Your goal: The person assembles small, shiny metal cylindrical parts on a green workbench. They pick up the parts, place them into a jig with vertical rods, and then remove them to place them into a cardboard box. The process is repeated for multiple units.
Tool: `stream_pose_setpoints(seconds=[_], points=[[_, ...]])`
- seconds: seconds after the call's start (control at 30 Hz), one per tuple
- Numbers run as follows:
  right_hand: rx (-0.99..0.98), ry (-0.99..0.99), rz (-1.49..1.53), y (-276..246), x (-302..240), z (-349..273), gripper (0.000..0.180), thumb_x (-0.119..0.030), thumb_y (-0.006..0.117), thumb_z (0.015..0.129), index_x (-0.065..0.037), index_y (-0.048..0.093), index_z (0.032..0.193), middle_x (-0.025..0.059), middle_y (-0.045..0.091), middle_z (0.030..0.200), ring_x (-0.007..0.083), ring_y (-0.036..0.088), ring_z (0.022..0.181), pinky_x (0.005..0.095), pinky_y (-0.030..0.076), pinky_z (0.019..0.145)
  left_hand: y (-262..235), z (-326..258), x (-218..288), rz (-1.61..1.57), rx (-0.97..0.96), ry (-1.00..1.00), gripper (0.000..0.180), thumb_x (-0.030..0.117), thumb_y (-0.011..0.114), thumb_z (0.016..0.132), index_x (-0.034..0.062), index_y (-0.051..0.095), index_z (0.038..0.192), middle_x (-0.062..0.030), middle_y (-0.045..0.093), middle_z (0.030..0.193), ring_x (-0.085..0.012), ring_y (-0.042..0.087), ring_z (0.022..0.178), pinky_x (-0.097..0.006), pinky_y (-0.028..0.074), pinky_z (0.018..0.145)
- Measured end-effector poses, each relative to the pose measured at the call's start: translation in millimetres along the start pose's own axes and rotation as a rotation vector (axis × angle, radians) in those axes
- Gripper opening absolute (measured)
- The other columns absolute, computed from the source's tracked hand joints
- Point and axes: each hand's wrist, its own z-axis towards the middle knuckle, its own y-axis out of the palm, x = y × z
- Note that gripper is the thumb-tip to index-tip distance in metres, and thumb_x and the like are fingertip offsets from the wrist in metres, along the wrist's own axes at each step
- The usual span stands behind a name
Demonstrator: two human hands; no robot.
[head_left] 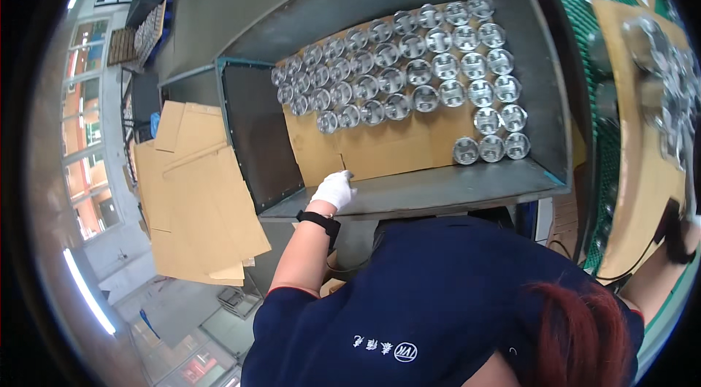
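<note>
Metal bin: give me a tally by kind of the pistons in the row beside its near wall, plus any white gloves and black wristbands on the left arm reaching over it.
Pistons, near row: 3
White glove: 1
Black wristband: 1
Total: 5

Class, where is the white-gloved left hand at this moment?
In the head view, the left hand is just left of centre, at the near wall of the grey metal box, with bare cardboard and rows of round metal parts beyond it.
</note>
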Motion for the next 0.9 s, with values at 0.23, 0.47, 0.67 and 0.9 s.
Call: stream_pose_setpoints(seconds=[0.23,0.47,0.67,0.9], points=[[-0.518,-0.06,0.225,277,-169,-12,0.05,-0.004,0.062,0.095,-0.003,0.052,0.144,0.015,0.061,0.136,0.0217,0.06,0.123,0.0335,0.046,0.105,9,118,-155,-0.223,0.003,-0.098,0.051,0.026,0.071,0.087,0.0046,0.064,0.132,-0.0213,0.065,0.133,-0.0362,0.06,0.126,-0.042,0.048,0.108],[-1.191,0.289,0.112,581,-200,-27,0.06,-0.025,0.071,0.089,0.001,0.053,0.14,0.0272,0.064,0.129,0.0332,0.067,0.114,0.0409,0.052,0.097,-16,217,-248,-0.066,0.08,-0.032,0.056,0.026,0.072,0.086,0.0043,0.059,0.135,-0.0201,0.063,0.135,-0.0356,0.06,0.125,-0.043,0.048,0.107],[-1.203,0.161,0.044,754,-213,-29,0.077,-0.034,0.069,0.089,0.002,0.038,0.151,0.0294,0.05,0.147,0.0382,0.05,0.137,0.0401,0.04,0.115,-17,306,-286,0.251,0.165,0.136,0.074,0.032,0.075,0.083,0.0139,0.047,0.149,-0.0111,0.04,0.159,-0.0455,0.05,0.132,-0.053,0.045,0.108],[-1.088,0.341,0.14,890,-222,-11,0.1,-0.033,0.067,0.091,0.001,0.004,0.162,0.0299,0.056,0.141,0.0349,0.056,0.132,0.0343,0.043,0.109,-14,407,-285,0.366,0.208,0.228,0.082,0.04,0.077,0.083,0.0266,0.04,0.155,-0.0009,0.033,0.165,-0.0534,0.042,0.137,-0.062,0.038,0.112]])
